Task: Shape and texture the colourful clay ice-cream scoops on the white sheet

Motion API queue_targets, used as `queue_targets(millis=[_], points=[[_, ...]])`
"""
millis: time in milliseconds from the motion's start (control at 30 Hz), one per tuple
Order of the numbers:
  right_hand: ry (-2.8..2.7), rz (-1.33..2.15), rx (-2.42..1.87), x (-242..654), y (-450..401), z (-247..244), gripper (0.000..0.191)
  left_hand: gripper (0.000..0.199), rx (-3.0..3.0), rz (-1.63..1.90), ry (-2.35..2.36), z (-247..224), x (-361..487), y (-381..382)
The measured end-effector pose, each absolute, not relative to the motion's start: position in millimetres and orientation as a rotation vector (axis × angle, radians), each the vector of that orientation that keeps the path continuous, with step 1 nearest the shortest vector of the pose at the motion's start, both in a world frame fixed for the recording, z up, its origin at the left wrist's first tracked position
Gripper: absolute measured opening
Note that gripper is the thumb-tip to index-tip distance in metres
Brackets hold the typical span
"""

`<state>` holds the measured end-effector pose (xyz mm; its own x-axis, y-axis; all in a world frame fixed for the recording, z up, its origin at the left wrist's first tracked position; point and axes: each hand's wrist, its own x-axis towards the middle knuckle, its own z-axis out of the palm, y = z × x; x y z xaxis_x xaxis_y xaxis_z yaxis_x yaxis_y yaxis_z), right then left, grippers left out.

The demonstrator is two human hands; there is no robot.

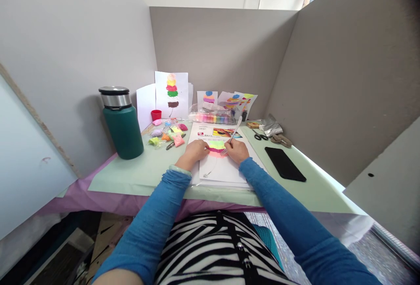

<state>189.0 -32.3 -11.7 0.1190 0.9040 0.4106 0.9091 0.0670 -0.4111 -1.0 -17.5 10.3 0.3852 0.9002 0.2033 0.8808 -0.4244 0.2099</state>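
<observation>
A white sheet of paper (223, 172) lies on a stack of paper at the table's middle, with bands of yellow-green, magenta and pink clay (217, 146) on it. My right hand (237, 150) is closed around a fork (235, 130); its handle points up and its tines touch the clay's right part. At the clay's left edge rests my left hand (196, 150), fingers drawn together on the paper; whether anything is between them is too small to tell.
A green bottle (123, 132) stands at the left. Small clay packets (166, 135) lie right of it. At the right are a black phone (285, 164) and scissors (260, 135). Behind are a clear packet of colours (213, 118) and a propped drawing (164, 101).
</observation>
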Motion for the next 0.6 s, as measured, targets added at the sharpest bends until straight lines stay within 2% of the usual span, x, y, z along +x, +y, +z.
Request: queue_targets(millis=[300,600], points=[[-1.893,0.048,-1.55,187.6,-34.8,-13.4,0.017,0.031,2.568,0.437,1.631,11.1,-1.0,-16.9],[-1.893,0.104,-1.579,188.0,-35.0,-13.3,0.018,0.032,2.561,0.445,1.62,9.8,-1.4,-16.2]])
